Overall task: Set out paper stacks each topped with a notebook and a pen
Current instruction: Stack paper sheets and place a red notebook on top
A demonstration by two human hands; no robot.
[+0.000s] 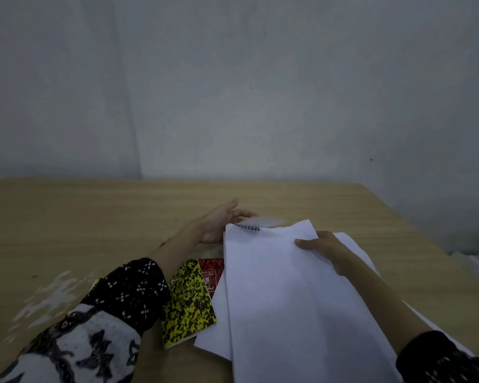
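Paper [302,299]: loose white sheets on wooden surface [94,217], right hand [325,248] holding top sheet. Left hand [221,219]: grip wide, beyond. Yellow notebook [188,302], red notebook [212,272]: left of paper.

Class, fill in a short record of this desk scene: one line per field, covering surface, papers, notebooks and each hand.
surface: light wooden table against a grey wall
papers: loose white paper sheets, overlapping, near edge of the table
notebooks: yellow-and-black speckled notebook lying over a red spiral notebook; a spiral binding shows past the sheets' far edge
left hand: open, beside the far corner of the sheets
right hand: holds the top sheets, thumb on top
pen: none seen
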